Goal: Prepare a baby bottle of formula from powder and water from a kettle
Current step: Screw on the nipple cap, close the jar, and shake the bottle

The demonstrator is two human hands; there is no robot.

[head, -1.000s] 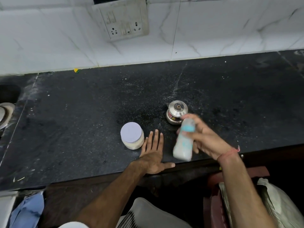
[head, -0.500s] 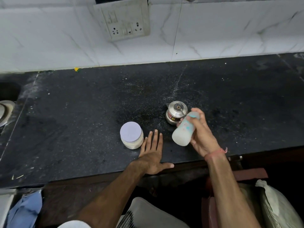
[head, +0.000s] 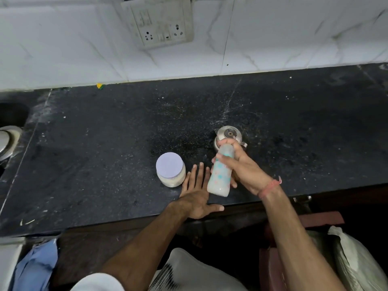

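Observation:
My right hand [head: 241,166] grips a baby bottle [head: 219,178] with teal and pink print, full of milky white liquid. The bottle is held above the counter, tilted, its top end away from me under my fingers. My left hand [head: 196,192] lies flat on the black counter [head: 105,143], fingers straight, just right of a powder jar [head: 171,172] with a pale lilac lid. A small steel kettle [head: 228,135] stands behind the bottle, partly hidden by my right hand.
White tiled wall with a socket panel [head: 159,22] runs along the back. A steel sink fitting [head: 8,141] sits at the left edge. A sack [head: 352,261] and a reddish stool [head: 273,267] stand below the counter's front edge.
My right hand has swung the bottle back and forth, its tilt and height changing between frames. The left hand, jar and kettle have stayed in place.

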